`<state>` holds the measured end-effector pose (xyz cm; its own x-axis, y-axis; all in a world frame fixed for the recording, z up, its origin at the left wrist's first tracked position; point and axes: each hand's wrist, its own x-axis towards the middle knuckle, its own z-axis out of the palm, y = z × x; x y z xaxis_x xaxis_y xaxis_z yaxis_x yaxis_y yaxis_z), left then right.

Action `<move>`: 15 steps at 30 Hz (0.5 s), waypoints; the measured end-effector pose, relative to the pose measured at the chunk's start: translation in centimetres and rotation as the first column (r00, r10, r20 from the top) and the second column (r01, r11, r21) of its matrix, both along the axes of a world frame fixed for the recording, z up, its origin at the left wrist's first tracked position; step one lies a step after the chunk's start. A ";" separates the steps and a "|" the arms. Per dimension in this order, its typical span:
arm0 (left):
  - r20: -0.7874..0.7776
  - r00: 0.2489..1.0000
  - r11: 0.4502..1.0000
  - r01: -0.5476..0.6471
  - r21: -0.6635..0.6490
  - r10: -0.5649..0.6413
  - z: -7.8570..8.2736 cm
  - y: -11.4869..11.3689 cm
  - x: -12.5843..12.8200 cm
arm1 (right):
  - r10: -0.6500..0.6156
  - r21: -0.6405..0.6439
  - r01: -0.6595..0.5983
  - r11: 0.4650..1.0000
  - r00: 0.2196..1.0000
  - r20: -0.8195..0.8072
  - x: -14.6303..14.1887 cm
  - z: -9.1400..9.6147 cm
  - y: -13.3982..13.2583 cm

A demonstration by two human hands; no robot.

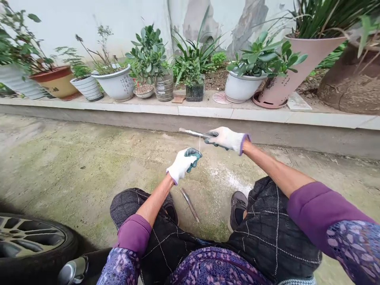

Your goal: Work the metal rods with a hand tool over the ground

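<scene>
Right hand (227,138) grips metal rod (194,133) lying level, tip pointing left.

At 12 o'clock I see a concrete ledge (208,111) running under a pale wall (89,19), lined with potted plants. At 10 o'clock stands a brown pot (57,83), with a ribbed white pot (87,88) just beside it. At 1 o'clock sits a round white pot (240,88), next to a tilted tall pink pot (297,63). A car wheel (29,241) shows at 8 o'clock. White powder (228,178) dusts the ground at 4 o'clock.
</scene>
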<state>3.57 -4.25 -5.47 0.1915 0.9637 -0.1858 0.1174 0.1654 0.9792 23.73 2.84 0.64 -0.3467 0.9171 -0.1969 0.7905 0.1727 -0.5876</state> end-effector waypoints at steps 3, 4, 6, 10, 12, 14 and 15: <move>-0.081 0.997 0.999 -0.014 0.036 0.017 -0.5 0.9 -0.7 | 0.010 -0.197 -0.054 0.979 0.976 -0.218 0.7 1.2 -2.3; -0.084 0.996 0.999 -0.013 0.050 0.018 -0.5 1.1 -1.0 | 0.049 -0.216 -0.101 0.971 0.971 -0.236 1.0 1.5 -3.1; -0.048 0.999 0.998 0.017 0.061 -0.015 -0.1 1.2 -1.6 | 0.149 -0.272 -0.213 0.938 0.960 -0.235 1.5 1.7 -4.5; -0.079 0.972 0.975 0.222 0.006 -0.221 0.7 0.8 -2.0 | 0.363 -0.436 -0.381 0.815 0.923 -0.129 2.2 0.0 -5.6; -0.191 0.932 0.951 0.306 -0.047 -0.309 0.5 0.3 -1.5 | 0.418 -0.401 -0.383 0.832 0.909 -0.001 2.1 -1.4 -5.6; -0.285 0.895 0.939 0.340 -0.059 -0.342 0.1 -0.1 -0.9 | 0.384 -0.272 -0.332 0.903 0.909 0.165 1.8 -2.6 -5.5; -0.306 0.893 0.943 0.328 -0.056 -0.329 -0.2 -0.2 -0.5 | 0.341 -0.204 -0.297 0.933 0.910 0.234 1.6 -2.9 -5.3</move>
